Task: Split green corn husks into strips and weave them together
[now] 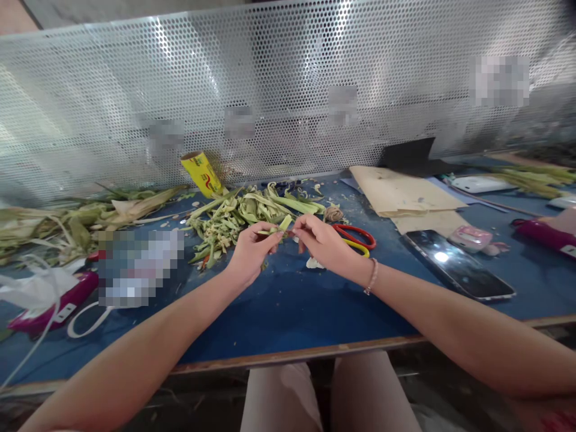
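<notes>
The left hand [249, 255] is pinching a thin green leaf strip [285, 224] between the thumb and the bent fingers, so it is nearly closed. The right hand [321, 241] is curling its fingers close together, with the tips meeting the strip's near end or almost meeting it; whether they are gripping something, I cannot tell. Both hands are working at the middle of the frame, and the strip is lying between them. In my judgement, the left hand is doing well if it is holding lightly but steadily, because such a soft leaf is probably tearing easily; the right fingertips should be staying near this pinch, so that the strip is not bending or slipping.

Just behind the left hand, a pile of leaf pieces [249, 207] is spreading, left of the centre. Beside the right hand, a red loop [360, 235] and a yellow loop [359, 246] are lying on the blue table [292, 318]. Farther out, a phone [459, 264] is resting at the right of the frame, and a yellow tube [202, 174] is leaning in the upper left.
</notes>
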{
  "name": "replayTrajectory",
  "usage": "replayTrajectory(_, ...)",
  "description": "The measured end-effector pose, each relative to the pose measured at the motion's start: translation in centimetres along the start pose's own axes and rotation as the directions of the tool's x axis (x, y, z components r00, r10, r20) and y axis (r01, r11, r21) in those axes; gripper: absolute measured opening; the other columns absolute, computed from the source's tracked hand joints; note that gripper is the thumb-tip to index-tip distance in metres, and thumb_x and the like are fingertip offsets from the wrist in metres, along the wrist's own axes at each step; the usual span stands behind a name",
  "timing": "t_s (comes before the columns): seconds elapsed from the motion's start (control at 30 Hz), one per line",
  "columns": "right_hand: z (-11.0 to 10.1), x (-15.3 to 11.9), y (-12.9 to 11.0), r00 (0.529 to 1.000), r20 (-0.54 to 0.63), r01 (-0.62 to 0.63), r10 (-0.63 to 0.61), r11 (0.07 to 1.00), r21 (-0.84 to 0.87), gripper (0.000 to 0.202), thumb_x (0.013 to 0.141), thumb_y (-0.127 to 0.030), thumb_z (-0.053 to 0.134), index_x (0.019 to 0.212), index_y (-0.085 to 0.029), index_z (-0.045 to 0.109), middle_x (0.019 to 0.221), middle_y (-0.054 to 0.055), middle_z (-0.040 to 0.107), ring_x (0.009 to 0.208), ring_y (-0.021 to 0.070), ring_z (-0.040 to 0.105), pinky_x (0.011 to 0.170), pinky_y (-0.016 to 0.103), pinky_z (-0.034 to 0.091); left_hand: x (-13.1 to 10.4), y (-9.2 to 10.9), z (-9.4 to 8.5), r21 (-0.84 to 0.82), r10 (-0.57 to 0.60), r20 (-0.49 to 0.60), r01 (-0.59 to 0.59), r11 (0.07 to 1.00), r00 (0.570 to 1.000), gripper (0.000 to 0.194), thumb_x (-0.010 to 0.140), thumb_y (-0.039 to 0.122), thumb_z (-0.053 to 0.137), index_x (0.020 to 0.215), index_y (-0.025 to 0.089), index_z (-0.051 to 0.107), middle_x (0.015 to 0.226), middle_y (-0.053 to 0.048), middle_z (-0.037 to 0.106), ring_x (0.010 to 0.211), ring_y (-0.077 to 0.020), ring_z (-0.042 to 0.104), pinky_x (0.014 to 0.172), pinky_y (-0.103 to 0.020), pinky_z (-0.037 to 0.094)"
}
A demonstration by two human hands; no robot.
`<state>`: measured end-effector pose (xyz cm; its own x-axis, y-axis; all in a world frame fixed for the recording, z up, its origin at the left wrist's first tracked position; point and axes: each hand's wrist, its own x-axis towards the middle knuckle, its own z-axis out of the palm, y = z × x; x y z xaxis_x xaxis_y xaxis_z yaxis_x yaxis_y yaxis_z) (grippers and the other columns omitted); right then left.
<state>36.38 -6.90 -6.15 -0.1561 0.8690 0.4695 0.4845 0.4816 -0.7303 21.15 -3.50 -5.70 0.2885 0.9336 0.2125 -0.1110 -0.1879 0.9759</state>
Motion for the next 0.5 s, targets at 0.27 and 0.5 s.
replayTrajectory(0.27, 0.19, -0.05, -0.06, 0.975, -0.049, 0.209, -0.215, 0.971, -0.113, 0.009, 0.082, -0.015, 0.041, 0.074, -0.018, 0.043, 0.087, 0.006, 0.048, 0.072, 0.0121, 0.048, 0.063, 0.025, 0.042, -0.14, -0.20, 0.07, 0.043, 0.042, -0.026, -0.041, 0.998, 0.999, 0.012, 0.063, 0.023, 0.064, 0.063, 0.016, 0.054, 0.042, 0.007, 0.043, 0.042, -0.0044, 0.038, 0.043, -0.018, 0.030)
replayTrajectory(0.5, 0.50, -0.29, -0.38, 0.962, -0.100, 0.237, -0.253, 0.960, -0.150, 0.008, 0.078, -0.015, 0.048, 0.073, -0.017, 0.054, 0.072, 0.001, 0.051, 0.061, 0.0094, 0.047, 0.054, 0.021, 0.039, -0.64, -0.08, 0.41, 0.178, 0.064, -0.028, -0.058, 0.982, 0.998, 0.009, 0.064, 0.023, 0.061, 0.064, 0.016, 0.055, 0.045, 0.006, 0.044, 0.042, -0.0053, 0.040, 0.042, -0.019, 0.032)
